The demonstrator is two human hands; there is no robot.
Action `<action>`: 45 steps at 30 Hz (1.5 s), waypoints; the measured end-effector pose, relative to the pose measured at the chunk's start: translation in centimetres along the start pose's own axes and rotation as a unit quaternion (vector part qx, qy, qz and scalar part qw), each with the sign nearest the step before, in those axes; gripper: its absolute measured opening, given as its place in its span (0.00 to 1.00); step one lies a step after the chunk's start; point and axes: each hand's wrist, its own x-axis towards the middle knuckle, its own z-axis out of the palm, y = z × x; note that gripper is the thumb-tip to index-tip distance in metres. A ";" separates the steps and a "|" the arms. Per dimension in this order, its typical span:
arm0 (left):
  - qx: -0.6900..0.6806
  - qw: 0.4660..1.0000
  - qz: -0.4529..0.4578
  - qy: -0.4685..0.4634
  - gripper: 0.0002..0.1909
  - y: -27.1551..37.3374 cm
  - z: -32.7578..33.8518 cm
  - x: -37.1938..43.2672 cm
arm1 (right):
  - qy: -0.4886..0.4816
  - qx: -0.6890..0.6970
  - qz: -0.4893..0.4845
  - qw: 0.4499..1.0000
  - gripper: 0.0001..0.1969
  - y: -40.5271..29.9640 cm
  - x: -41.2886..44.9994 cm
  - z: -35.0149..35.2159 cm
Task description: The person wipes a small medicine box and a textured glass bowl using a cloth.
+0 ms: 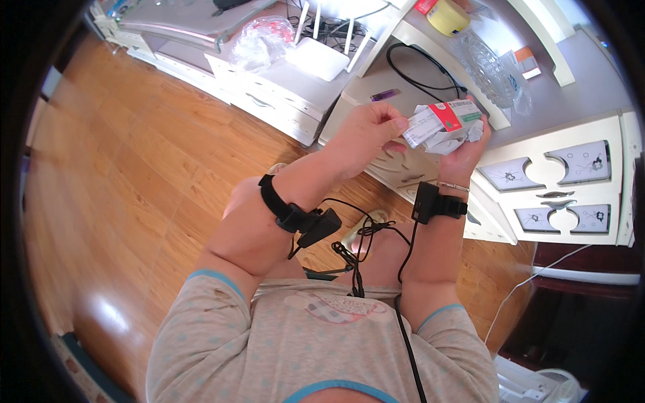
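Observation:
My right hand (462,153) holds a small white, red and green medicine carton (450,117) from its far end and underside. Crumpled white paper (448,142) is caught between that hand and the carton. From the carton's left end juts a white printed piece (422,128); whether it is a folded leaflet or part of the box, I cannot tell. My left hand (370,132) pinches its outer edge between thumb and forefinger. Both hands are raised in front of the cabinet, and the carton is tilted.
Below the carton, a purple lighter (385,94) and a coiled black cable (403,65) lie on the cabinet top. A glass dish (486,68) and yellow tub (448,17) stand on the raised shelf. Left are a white router (318,58) and plastic bag (264,43). Black cords (360,252) hang between my arms.

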 end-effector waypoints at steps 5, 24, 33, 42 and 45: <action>-0.067 0.998 -0.014 -0.012 0.07 0.5 -0.5 -0.2 | -0.004 0.036 0.025 0.999 0.23 -0.1 0.8 -1.2; -0.235 0.972 0.006 -0.029 0.10 1.5 -0.9 -0.4 | -0.001 0.061 0.028 0.998 0.25 0.9 1.2 -1.9; -0.192 0.981 -0.012 0.011 0.08 1.9 -0.5 -0.5 | -0.033 0.056 0.046 0.997 0.25 1.1 1.0 -2.2; -0.156 0.987 0.002 0.038 0.05 2.4 -0.8 -0.6 | 0.004 0.057 0.038 0.998 0.24 0.9 0.7 -1.3; -0.131 0.990 -0.001 0.056 0.05 2.5 -1.0 -0.5 | -0.008 0.031 0.017 0.999 0.23 0.9 0.5 -1.0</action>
